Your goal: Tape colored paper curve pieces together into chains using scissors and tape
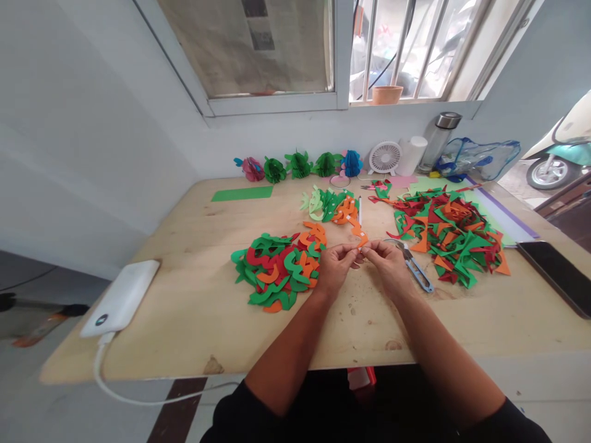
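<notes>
My left hand [338, 263] and my right hand [384, 263] meet above the middle of the table, thumbs and fingertips pinched on a small orange paper piece [362, 242]. The fingers cover much of it. Just beyond lie orange cut-outs with small white patches [345, 212], beside green cut-outs [329, 203]. A heap of curved green, red and orange paper cut-outs [277, 271] lies left of my left hand. By my right hand rests a blue-handled cutting tool [419, 274]; its exact kind is unclear. A white pen-like stick [360, 210] lies past the fingertips.
Paper scraps [455, 231] are piled at the right, near a black phone [556, 274]. Folded paper ornaments [300, 165], a small white fan [385, 158] and a glass bottle [438, 141] line the wall. A white power bank [120, 298] with a cable sits at the left edge.
</notes>
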Demonstrator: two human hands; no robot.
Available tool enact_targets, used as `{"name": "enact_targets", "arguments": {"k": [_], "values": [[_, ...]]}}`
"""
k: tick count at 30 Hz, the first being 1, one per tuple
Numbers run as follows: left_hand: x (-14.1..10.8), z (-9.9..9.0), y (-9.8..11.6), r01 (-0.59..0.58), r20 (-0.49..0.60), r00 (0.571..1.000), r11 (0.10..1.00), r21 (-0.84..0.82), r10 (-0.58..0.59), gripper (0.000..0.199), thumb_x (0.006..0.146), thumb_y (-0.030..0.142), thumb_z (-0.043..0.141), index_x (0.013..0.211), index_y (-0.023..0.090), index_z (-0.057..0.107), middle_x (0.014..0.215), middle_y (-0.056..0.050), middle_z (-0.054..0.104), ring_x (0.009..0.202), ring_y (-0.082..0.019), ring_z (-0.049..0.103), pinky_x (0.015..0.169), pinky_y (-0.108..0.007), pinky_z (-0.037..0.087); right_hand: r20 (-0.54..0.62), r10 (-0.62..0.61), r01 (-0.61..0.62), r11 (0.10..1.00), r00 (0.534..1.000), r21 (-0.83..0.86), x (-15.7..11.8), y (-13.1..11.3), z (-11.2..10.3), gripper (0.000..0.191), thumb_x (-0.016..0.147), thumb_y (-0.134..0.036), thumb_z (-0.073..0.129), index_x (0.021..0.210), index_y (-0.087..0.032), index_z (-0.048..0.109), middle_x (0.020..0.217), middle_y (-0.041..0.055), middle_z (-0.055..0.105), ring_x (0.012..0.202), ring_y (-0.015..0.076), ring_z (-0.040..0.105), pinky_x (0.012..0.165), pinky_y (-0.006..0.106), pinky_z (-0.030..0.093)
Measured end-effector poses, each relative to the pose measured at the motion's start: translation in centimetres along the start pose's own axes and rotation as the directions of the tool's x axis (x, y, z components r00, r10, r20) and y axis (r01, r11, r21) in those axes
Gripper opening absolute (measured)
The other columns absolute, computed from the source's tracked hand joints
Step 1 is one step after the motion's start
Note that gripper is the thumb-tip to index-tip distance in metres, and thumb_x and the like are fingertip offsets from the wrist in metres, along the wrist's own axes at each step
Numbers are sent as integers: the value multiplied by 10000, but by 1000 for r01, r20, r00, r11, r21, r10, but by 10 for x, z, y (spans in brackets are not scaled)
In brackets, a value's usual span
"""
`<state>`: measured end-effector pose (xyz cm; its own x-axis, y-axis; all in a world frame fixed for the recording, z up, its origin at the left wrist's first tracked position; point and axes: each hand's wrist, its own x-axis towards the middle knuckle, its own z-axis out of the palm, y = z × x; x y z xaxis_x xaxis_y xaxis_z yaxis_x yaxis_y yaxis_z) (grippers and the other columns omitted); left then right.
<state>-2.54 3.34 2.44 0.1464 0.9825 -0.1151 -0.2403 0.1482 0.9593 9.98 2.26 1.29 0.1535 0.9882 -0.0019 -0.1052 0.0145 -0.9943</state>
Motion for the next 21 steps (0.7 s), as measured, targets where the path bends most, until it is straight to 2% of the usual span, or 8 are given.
{"name": "enact_targets", "arguments": {"k": [11, 21], "values": [[1, 0, -6, 48, 30, 999, 993, -111, -45, 237, 626, 339, 715, 717, 121, 696, 618, -34, 672, 566, -113, 606, 606, -246, 490, -41, -39, 38, 999, 998, -34, 0, 1, 2, 153, 676, -321, 685, 703, -175, 652, 658, 0, 637, 605, 132, 562, 600, 255, 439], [3, 1, -8, 70, 29, 997, 979, -193, -66, 248, 587, 325, 751, 701, 112, 693, 601, -34, 674, 542, -107, 608, 590, -235, 492, -88, -105, 90, 983, 991, -158, -3, -4, 4, 182, 680, -344, 657, 700, -165, 634, 651, 20, 636, 588, 138, 558, 573, 261, 451]]}}
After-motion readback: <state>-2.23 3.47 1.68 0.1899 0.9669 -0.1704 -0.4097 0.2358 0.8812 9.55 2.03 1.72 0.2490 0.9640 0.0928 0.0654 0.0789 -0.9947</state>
